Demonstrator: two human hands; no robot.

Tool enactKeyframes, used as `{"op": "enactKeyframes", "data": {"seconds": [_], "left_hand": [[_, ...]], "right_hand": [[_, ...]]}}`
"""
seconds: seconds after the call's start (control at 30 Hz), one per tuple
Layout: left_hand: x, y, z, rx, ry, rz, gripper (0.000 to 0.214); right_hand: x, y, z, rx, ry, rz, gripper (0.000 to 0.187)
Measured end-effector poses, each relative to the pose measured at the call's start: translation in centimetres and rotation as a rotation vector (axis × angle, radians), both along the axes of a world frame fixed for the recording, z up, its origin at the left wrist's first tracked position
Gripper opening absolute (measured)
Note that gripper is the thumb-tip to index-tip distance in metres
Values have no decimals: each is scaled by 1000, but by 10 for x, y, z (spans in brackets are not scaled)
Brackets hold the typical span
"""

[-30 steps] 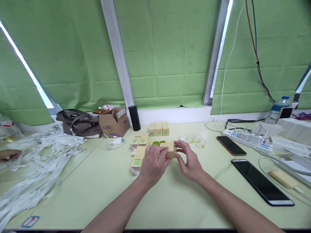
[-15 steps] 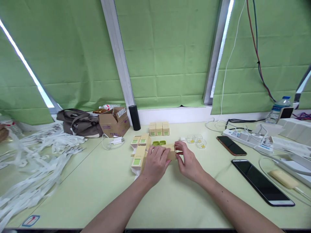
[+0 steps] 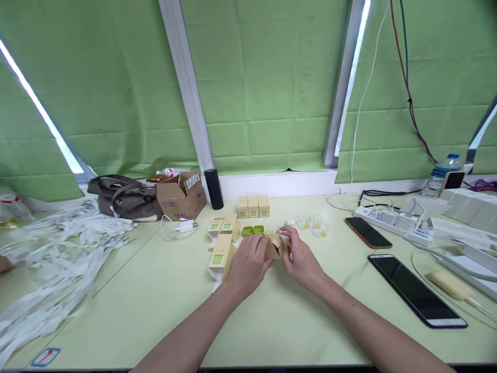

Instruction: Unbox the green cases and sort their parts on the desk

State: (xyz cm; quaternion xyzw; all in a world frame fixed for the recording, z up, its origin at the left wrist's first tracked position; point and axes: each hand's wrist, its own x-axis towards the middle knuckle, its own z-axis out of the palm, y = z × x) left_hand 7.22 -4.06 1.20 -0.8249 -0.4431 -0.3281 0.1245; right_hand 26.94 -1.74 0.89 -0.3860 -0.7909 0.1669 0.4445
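Observation:
A small beige carton (image 3: 272, 249) is held between my two hands above the table, its flaps standing apart at the end facing me. My left hand (image 3: 250, 261) is closed round its left side. The fingers of my right hand (image 3: 301, 259) pinch its right edge. Just behind lie two small green square trays (image 3: 247, 231) and some tiny yellow pieces (image 3: 269, 233). Left of my left hand sit several similar cartons with green windows (image 3: 221, 251), white paper sticking out beneath. Clear little cups (image 3: 320, 230) with yellow bits stand beyond my right hand.
Three small cartons (image 3: 253, 206) stand in a row at the back. Left are white straps (image 3: 73, 269), a grey bag (image 3: 126, 199), a cardboard box (image 3: 180, 199) and a black cylinder (image 3: 214, 189). Two phones (image 3: 415, 290) and a power strip (image 3: 392, 223) lie right. Another person's hand (image 3: 4, 264) shows at the left edge.
The carton between my hands has turned, and its flaps now stand apart toward me. The yellow pieces behind it have come into view. At the left edge, the other person's hand has moved lower.

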Motion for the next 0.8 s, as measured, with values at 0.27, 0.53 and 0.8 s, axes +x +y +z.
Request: {"op": "enactKeyframes", "data": {"seconds": [0.27, 0.53, 0.8], "left_hand": [[-6, 7, -15, -236, -308, -19, 64], [2, -1, -5, -266, -440, -144, 44], [4, -6, 1, -236, -313, -123, 62]], "right_hand": [[2, 5, 1, -67, 352, 9, 42], [4, 12, 5, -175, 647, 0, 42], [7, 18, 3, -102, 565, -120, 33]]}}
